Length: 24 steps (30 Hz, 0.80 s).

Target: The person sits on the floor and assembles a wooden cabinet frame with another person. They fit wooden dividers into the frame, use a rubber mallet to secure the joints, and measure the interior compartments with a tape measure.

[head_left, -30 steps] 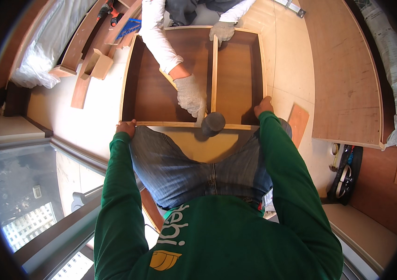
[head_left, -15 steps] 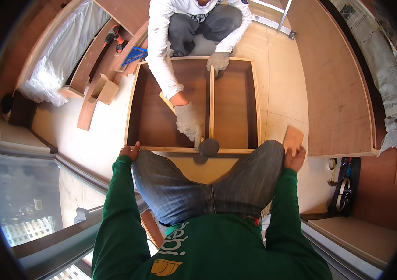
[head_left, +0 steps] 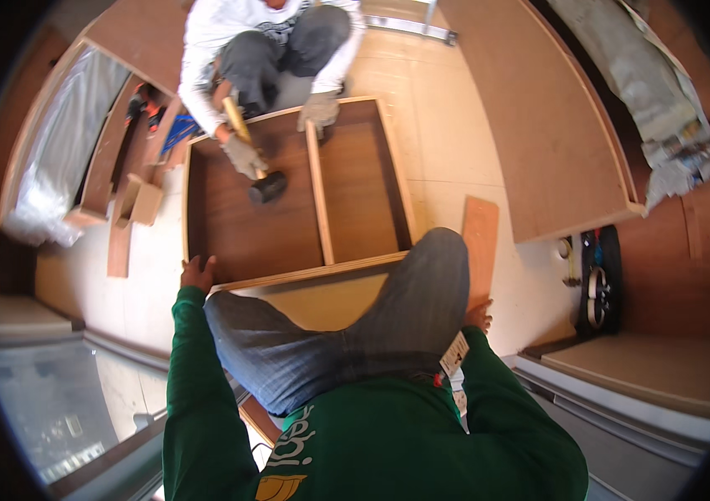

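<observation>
My left hand [head_left: 198,274] grips the near left corner of a shallow wooden box [head_left: 313,273], which a divider [head_left: 318,196] splits into two compartments. Low beside my right knee, my right hand [head_left: 479,316] is closed round the near end of a narrow reddish-brown board [head_left: 479,242]. Across the box a co-worker's gloved hand [head_left: 245,157] holds a rubber mallet [head_left: 267,188], its black head over the left compartment. The co-worker's other gloved hand [head_left: 318,112] rests at the far end of the divider.
A large wooden panel unit [head_left: 539,125] stands to the right. At the left are a plastic-wrapped piece [head_left: 71,142], a small cardboard box [head_left: 138,200] and a red and black power drill [head_left: 148,108]. Metal ladder legs [head_left: 405,27] stand at the back.
The co-worker's mallet has come away from the near edge, back over the left compartment. My right hand has moved nearer to me, and the board now shows lengthwise. The whole view has shifted.
</observation>
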{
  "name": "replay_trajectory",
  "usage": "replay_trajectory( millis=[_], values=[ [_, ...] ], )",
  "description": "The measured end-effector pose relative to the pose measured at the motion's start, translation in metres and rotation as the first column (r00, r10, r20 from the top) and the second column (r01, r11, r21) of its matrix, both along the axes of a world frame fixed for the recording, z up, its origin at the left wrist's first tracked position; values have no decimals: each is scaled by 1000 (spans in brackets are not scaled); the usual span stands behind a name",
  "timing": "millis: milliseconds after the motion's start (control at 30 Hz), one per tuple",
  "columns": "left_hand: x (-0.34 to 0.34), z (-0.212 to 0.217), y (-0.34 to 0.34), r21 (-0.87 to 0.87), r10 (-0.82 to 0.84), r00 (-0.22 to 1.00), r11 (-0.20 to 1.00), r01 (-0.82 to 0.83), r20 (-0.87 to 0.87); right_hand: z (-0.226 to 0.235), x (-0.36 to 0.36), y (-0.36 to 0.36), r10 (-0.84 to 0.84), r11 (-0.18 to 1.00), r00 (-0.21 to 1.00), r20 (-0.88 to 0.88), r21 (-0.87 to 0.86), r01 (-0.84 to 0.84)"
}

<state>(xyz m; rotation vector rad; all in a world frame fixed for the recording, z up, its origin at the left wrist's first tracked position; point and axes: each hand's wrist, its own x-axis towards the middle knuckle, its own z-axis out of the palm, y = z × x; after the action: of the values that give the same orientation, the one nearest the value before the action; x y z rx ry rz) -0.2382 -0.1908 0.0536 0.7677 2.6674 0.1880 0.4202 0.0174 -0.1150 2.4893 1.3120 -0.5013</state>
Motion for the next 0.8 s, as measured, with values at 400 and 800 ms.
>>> replay_trajectory(
  millis=[400,800],
  values=[
    [123,36,91,530,-219,934,847,38,282,108,114,36,-208,935,157,-965,-149,321],
    [307,153,150,689,-680,115,721,-75,724,336,-66,-6,-107,994,-447,-888,-97,-46]
  ],
)
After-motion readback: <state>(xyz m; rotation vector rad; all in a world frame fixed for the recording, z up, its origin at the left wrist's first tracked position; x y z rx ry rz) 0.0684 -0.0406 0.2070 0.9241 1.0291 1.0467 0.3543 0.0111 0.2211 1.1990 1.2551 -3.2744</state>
